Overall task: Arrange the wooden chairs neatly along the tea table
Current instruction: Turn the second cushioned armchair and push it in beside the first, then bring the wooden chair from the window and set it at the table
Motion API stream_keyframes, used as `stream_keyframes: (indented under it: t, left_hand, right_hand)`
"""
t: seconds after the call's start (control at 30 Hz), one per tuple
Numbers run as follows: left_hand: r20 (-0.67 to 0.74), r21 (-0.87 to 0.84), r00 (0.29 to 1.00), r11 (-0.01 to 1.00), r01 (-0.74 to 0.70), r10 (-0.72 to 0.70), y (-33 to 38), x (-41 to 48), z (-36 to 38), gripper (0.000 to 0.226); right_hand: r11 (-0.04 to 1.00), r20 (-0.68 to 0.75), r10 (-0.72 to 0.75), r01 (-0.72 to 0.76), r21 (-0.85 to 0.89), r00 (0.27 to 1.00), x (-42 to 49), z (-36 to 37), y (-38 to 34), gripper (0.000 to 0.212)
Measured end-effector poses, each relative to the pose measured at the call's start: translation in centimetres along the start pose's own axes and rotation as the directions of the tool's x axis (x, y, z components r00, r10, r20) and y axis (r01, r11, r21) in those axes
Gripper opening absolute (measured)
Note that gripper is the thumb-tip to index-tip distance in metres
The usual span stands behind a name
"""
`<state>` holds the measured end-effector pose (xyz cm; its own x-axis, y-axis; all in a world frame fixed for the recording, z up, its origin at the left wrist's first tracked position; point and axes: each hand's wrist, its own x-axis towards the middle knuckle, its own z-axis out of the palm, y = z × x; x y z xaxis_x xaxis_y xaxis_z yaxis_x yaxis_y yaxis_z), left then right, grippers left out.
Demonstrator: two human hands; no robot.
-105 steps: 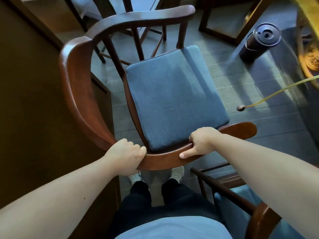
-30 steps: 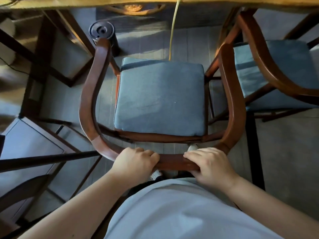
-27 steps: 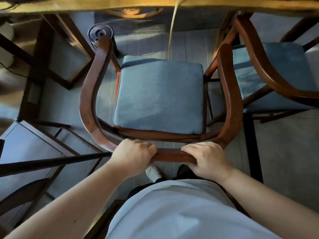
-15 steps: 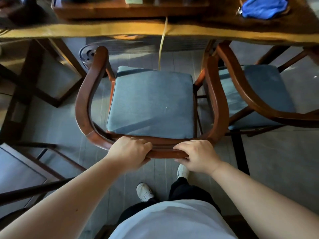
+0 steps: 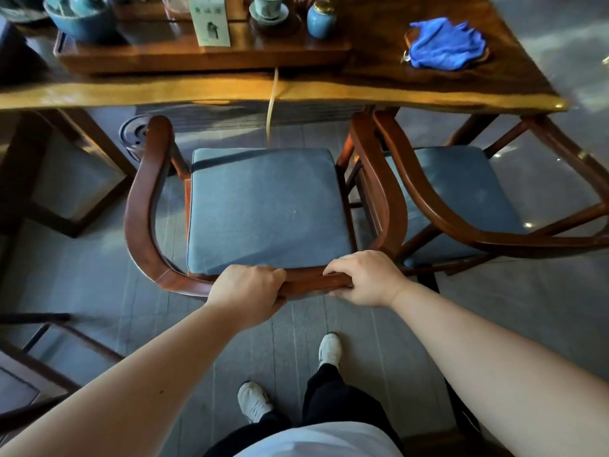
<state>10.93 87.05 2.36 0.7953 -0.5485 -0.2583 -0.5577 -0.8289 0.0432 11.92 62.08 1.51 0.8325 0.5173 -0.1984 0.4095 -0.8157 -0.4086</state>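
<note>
A wooden chair with a curved back rail and a blue seat cushion faces the tea table; its armrest tips reach the table's near edge. My left hand and my right hand both grip the middle of the back rail. A second wooden chair with the same blue cushion stands directly to the right, its arm nearly touching the first chair's arm, tucked partly under the table.
The table carries a wooden tea tray with tea ware, a white box and a blue cloth. A yellow cord hangs from the table edge. A dark round canister stands under the table at the left. More dark furniture is at lower left.
The chair was turned to face the table and has slid forward toward it beside the second chair. My view has lifted, so the tabletop now shows. Both hands kept their grip.
</note>
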Motion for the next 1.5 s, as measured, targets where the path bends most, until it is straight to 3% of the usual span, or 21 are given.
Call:
stream_keyframes:
  t: [0.63,0.77,0.87,1.0,1.2,1.33,1.5]
  left_hand:
    - [0.023,-0.009,0.999,0.999,0.042,-0.042,0.8,-0.6,-0.6,0.034]
    - [-0.010,-0.090,0.994,0.990,0.105,-0.107,1.4,-1.4,-0.8,0.044]
    - [-0.159,-0.140,0.972,0.979,0.150,-0.172,1.2,-3.3,-0.9,0.060]
    - [-0.234,-0.137,0.906,0.935,0.327,-0.352,0.1,-7.6,-1.3,0.068]
    - [-0.218,-0.157,0.730,0.761,0.630,-0.648,-0.5,-15.4,-2.1,0.063]
    - [-0.250,-0.188,0.590,0.636,0.748,-0.768,-0.5,-20.7,-2.3,0.060]
    - [-0.300,-0.273,0.354,0.435,0.858,-0.886,-3.1,-28.4,-2.4,0.057]
  right_hand:
    - [1.000,0.084,0.030,-0.030,-0.006,0.996,-1.1,0.0,-0.2,0.041]
    - [1.000,0.268,-0.012,0.006,0.023,0.963,-0.5,-1.2,-0.1,0.063]
    - [0.991,0.293,-0.130,0.129,0.025,0.947,0.6,-2.5,-0.9,0.075]
    - [0.933,0.230,-0.353,0.358,0.021,0.907,4.0,-2.8,-4.3,0.074]
    - [0.807,0.234,-0.577,0.590,0.016,0.782,8.7,-2.2,-11.2,0.076]
    - [0.741,0.265,-0.648,0.671,0.005,0.714,9.9,-0.8,-15.5,0.079]
    - [0.651,0.260,-0.728,0.758,-0.026,0.634,11.2,0.9,-22.1,0.071]
